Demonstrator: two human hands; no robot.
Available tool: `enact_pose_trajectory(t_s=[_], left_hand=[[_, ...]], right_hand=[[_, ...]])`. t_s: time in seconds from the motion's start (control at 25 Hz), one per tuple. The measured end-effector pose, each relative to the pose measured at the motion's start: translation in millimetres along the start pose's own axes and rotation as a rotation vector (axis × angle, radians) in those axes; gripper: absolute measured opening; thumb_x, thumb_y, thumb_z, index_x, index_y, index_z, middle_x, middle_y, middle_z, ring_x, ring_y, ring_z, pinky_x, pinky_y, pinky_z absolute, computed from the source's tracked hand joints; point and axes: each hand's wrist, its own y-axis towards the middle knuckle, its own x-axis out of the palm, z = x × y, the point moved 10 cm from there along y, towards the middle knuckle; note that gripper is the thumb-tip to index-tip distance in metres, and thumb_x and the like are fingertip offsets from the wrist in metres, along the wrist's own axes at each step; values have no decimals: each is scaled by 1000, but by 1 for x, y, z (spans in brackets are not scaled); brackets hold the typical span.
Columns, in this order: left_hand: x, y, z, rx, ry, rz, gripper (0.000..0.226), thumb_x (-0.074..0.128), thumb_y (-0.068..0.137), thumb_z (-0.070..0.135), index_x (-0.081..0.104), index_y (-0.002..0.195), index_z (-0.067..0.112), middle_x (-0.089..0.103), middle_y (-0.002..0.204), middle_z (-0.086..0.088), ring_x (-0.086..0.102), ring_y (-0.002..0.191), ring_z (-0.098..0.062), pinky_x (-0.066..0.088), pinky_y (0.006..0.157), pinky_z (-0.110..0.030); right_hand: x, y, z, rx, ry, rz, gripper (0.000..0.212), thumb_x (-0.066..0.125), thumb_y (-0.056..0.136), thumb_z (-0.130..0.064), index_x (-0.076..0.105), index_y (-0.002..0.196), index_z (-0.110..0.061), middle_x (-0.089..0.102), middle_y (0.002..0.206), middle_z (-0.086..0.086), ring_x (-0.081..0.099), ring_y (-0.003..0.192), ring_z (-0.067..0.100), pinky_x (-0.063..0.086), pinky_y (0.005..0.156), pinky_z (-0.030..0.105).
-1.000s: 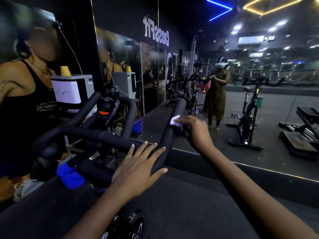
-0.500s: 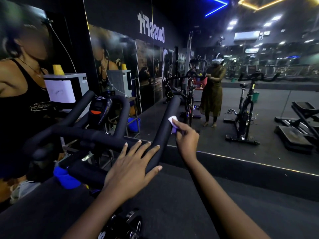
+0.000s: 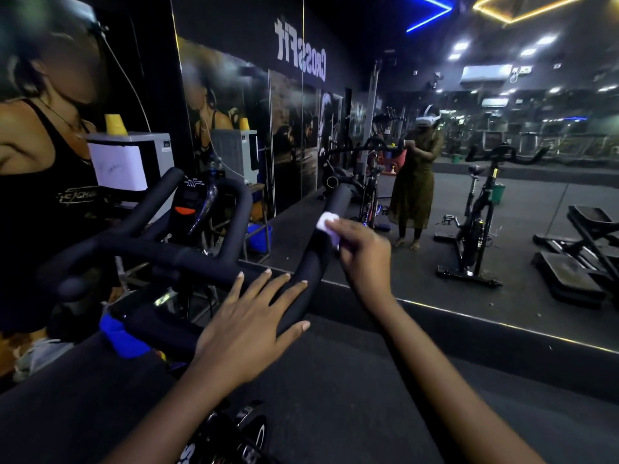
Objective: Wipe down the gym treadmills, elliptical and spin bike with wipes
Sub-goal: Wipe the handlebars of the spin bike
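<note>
Spin bike, handlebar stage. The small white crumpled wipe (image 3: 326, 223) sits approx. mid-way up the right horn (image 3: 339, 199) of the black padded spin-bike handlebar (image 3: 160, 251), pressed to the horn's right side, just far of the bend. The right hand (image 3: 363, 254) pinches it: fingers curled in round the wad, tips pushing it onto the bar, most of the wipe hidden under them w/ only a white lump showing at the top. The left hand (image 3: 248, 326) is flat & open, fingers spread, laid over the near bend of the bar, gripping nothing; prob. just steadying. Handling, as a guess: wipe is v. light, soft, likely damp, so it'll bunch & skid off a round tube unless wrapped part-way round. Best taken w/ thumb one side, fingers the other, cupping the horn. Bar is stiff, on a heavy frame, shouldn't shift; the matte padding looks grippy, so expect drag, not slip. Small black console w/ orange mark (image 3: 189, 209) sits far-left between the inner loops; can't tell if it's been wiped. Blue cloth-like wad (image 3: 117, 333) lies near-left below the bar. Wall mirror (image 3: 552, 202) far & right shows a 2nd bike.
</note>
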Motion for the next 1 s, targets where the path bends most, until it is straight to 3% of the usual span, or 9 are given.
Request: enact_pose_trajectory(t_s=[0.08, 0.2, 0.28, 0.44, 0.52, 0.56, 0.64, 0.76, 1.0], left_hand=[[-1, 0, -1, -30, -17, -4, 68, 6, 96, 58, 59, 125, 28, 66, 118, 5, 62, 113, -20, 48, 90, -45], [-2, 3, -1, -32, 11, 28, 69, 6, 96, 59, 60, 125, 28, 66, 117, 6, 62, 112, -19, 50, 89, -45], [-2, 4, -3, -44, 13, 41, 69, 5, 95, 59, 61, 124, 28, 67, 116, 6, 63, 111, -20, 50, 89, -46], [-2, 4, -4, -48, 9, 59, 71, 5, 95, 59, 62, 122, 28, 67, 116, 4, 63, 111, -21, 51, 88, -48], [-3, 4, -4, -47, -7, 61, 72, 5, 95, 59, 64, 120, 26, 67, 116, 3, 63, 111, -22, 51, 88, -49], [-4, 4, -3, -43, -3, 65, 72, 4, 95, 59, 65, 118, 26, 67, 115, 3, 63, 110, -22, 51, 88, -49], [-6, 4, -3, -42, 9, 73, 73, 4, 95, 59, 64, 120, 26, 67, 115, 3, 63, 110, -22, 51, 88, -49], [-3, 4, -3, -43, 4, 66, 71, 4, 96, 59, 61, 124, 28, 67, 117, 4, 62, 112, -20, 51, 89, -47], [-3, 4, -4, -30, 9, 93, 69, 5, 96, 59, 61, 124, 29, 66, 118, 6, 62, 112, -18, 50, 90, -44]], right_hand=[[30, 52, 5, -120, -344, -262, 28, 53, 80, -13, 71, 100, -7, 68, 107, 12, 62, 101, 24, 51, 82, 33], [75, 77, 26, -259, -944, -610, 29, 39, 96, -16, 61, 113, -7, 57, 118, 9, 47, 113, 25, 44, 78, 37], [87, 69, 23, -344, -1076, -679, 32, 34, 96, -11, 59, 114, -1, 54, 119, 14, 46, 114, 29, 44, 71, 36], [86, 20, -21, -540, -877, -625, 39, 31, 84, -10, 68, 85, 2, 64, 92, 18, 61, 90, 35, 42, 46, 29], [95, -12, -24, -588, -865, -796, 36, 33, 93, -10, 64, 109, -2, 59, 115, 13, 52, 111, 31, 50, 65, 36], [96, -20, -19, -558, -846, -879, 34, 34, 96, -12, 60, 118, -5, 54, 124, 9, 47, 118, 27, 50, 78, 37], [84, 6, -21, -471, -727, -806, 33, 39, 96, -14, 59, 122, -10, 53, 128, 6, 46, 120, 24, 46, 88, 39], [57, 73, 2, -309, -633, -587, 31, 48, 89, -9, 66, 113, -11, 60, 119, 10, 51, 113, 27, 44, 87, 38], [37, 104, 62, 32, -351, -398, 43, 47, 80, 8, 67, 113, -12, 65, 114, 16, 58, 109, 30, 44, 91, 38]])
